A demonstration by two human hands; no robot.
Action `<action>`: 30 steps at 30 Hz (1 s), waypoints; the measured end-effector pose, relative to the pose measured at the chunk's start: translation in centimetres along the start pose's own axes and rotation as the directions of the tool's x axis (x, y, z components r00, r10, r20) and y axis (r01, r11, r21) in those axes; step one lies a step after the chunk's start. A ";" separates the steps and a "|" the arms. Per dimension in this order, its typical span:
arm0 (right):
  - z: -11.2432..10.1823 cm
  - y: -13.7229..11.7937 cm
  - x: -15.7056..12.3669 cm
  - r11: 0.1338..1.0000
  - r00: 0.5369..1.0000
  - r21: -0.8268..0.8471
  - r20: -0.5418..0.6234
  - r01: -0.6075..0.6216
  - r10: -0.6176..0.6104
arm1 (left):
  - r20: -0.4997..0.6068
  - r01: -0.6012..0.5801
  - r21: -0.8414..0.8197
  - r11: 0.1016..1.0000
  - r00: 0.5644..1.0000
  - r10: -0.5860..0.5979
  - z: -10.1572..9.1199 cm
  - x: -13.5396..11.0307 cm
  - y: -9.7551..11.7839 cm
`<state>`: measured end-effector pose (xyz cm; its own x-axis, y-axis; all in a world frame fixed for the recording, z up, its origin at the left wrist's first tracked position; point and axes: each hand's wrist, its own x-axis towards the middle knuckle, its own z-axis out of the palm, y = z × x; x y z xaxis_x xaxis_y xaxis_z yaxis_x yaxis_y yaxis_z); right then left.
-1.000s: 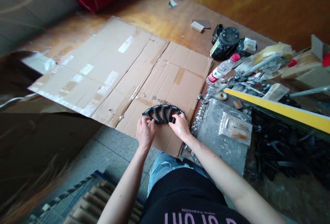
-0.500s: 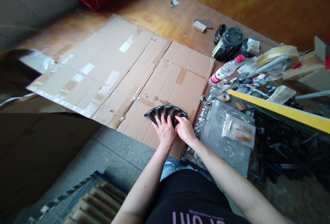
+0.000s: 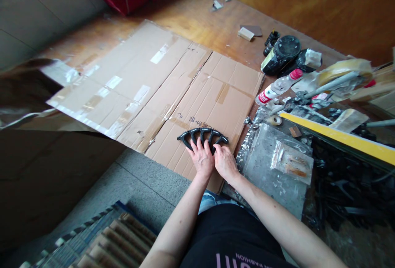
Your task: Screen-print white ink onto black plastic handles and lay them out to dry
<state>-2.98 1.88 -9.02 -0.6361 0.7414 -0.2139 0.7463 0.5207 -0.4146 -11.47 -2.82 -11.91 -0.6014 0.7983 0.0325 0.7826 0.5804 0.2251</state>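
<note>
Against one second ago, the left hand (image 3: 203, 160) has shifted from the left end of the black ribbed part (image 3: 203, 131) to its middle, fingers spread; the right hand's (image 3: 226, 162) grip cannot be determined. The part lies on the cardboard (image 3: 203, 100), apparently being steadied.

ok, one left hand (image 3: 203, 162) and one right hand (image 3: 226, 163) around 5-6 o'clock, roughly five black parts (image 3: 203, 130) (tough count), plus one bottle (image 3: 279, 87) at 2, two tape rolls (image 3: 272, 122) and one yellow bar (image 3: 342, 138) near 3.
</note>
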 end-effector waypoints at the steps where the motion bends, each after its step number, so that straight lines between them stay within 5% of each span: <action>1: 0.0 0.0 0.0 1.000 1.000 -0.008 0.001 0.003 -0.003 | 0.003 0.001 -0.005 1.000 1.000 -0.001 0.0 0.0 0.0; 30: 0.1 0.4 -0.5 0.998 0.998 -0.009 -0.003 0.065 -0.065 | 0.024 -0.015 -0.043 0.999 1.000 0.016 -0.2 0.0 -0.3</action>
<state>-2.38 1.69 -9.17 -0.6823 0.7076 -0.1838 0.7054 0.5713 -0.4196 -11.77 -3.04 -11.83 -0.5846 0.8112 0.0133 0.7841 0.5607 0.2661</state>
